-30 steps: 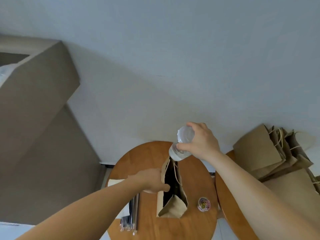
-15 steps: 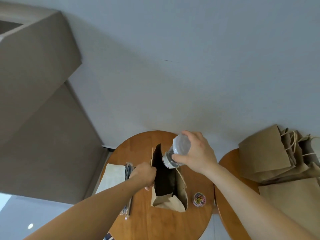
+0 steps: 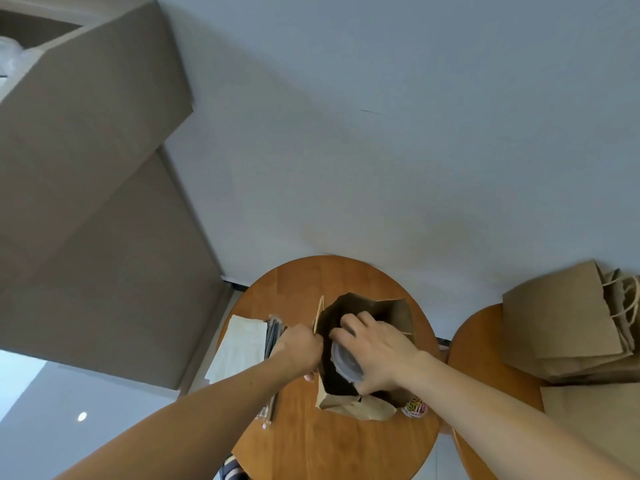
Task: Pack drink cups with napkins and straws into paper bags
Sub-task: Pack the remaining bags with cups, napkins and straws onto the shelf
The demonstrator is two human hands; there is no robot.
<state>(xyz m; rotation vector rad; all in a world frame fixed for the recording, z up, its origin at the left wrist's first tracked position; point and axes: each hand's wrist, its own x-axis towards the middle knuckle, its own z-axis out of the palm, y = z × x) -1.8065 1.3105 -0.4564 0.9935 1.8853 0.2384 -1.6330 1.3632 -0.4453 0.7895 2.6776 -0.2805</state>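
My right grip (image 3: pixel 377 355) curls round the clear lidded cup (image 3: pixel 344 363), holding it inside the open mouth of the paper bag (image 3: pixel 394 310) standing on the desk (image 3: pixel 311 445). My left grip (image 3: pixel 299 348) pinches the bag's left rim. Just left lie napkins (image 3: pixel 239 344) and straws (image 3: pixel 273 327).

Most of cup (image 3: pixel 345 362) hidden inside bag (image 3: pixel 394 311).
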